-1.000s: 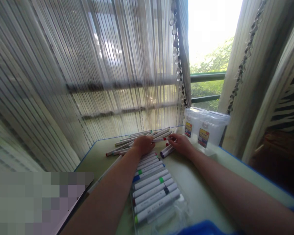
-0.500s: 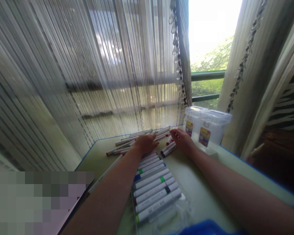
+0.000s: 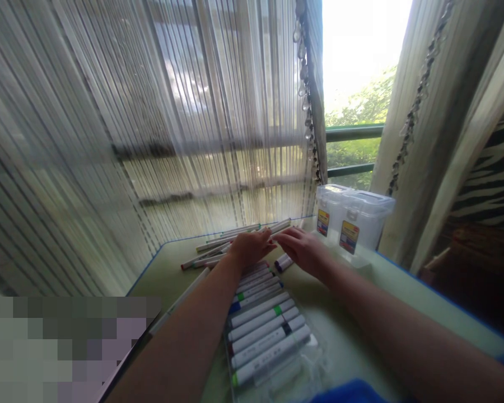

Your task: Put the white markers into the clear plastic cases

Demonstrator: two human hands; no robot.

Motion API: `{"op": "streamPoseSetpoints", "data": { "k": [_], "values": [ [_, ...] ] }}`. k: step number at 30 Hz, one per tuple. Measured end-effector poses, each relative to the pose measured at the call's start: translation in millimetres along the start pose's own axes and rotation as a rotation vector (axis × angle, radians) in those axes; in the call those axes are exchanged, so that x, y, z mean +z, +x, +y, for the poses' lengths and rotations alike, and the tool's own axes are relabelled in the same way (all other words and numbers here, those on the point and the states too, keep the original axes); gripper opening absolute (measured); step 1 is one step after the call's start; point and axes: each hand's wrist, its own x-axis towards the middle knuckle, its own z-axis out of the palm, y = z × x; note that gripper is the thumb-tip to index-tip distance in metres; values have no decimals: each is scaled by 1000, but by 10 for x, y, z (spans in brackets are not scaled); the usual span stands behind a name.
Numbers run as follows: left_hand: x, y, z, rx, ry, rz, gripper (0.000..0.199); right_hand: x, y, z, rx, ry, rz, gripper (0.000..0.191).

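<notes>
My left hand (image 3: 252, 247) reaches over the far end of a row of white markers (image 3: 262, 338) with coloured bands, lying in a clear plastic case (image 3: 277, 386). Its fingers look stretched forward with the thumb a little apart, and I see nothing held, though the palm side is hidden. Close to it on the right, my right hand (image 3: 302, 247) has its fingers extended leftward over loose markers, partly covering a dark-capped marker (image 3: 283, 262). Their fingertips nearly meet. Beyond and left of my left hand, several loose markers (image 3: 212, 246) lie in a spread pile.
Two clear plastic boxes (image 3: 363, 221) with yellow labels stand at the table's back right. A blue object (image 3: 353, 392) shows at the bottom edge. The pale green table (image 3: 340, 324) has a blue rim. String curtains (image 3: 214, 140) hang right behind it.
My right hand has moved left, closer to my left hand, and its fingers have straightened over the loose markers. The red-capped marker near it is now covered. My left hand has barely shifted.
</notes>
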Motion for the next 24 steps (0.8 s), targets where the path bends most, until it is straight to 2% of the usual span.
{"op": "streamPoseSetpoints", "data": {
  "k": [3,6,11,17,20,24],
  "values": [
    [-12,2,23,-16,-5,11,38,6,0,-21,5,17,20,31],
    [-17,1,32,-68,-26,49,39,45,-29,43,81,-3,55,37],
    [-2,0,16,-110,-86,157,42,132,-85,191,209,-6,-52,40],
    [-7,3,43,47,-101,210,45,184,-105,239,241,9,-60,44],
    [-42,-3,69,136,-101,187,46,186,-100,223,218,9,-56,41],
    [-77,-13,85,182,-75,165,46,179,-95,206,203,38,-110,32]
  ]
}}
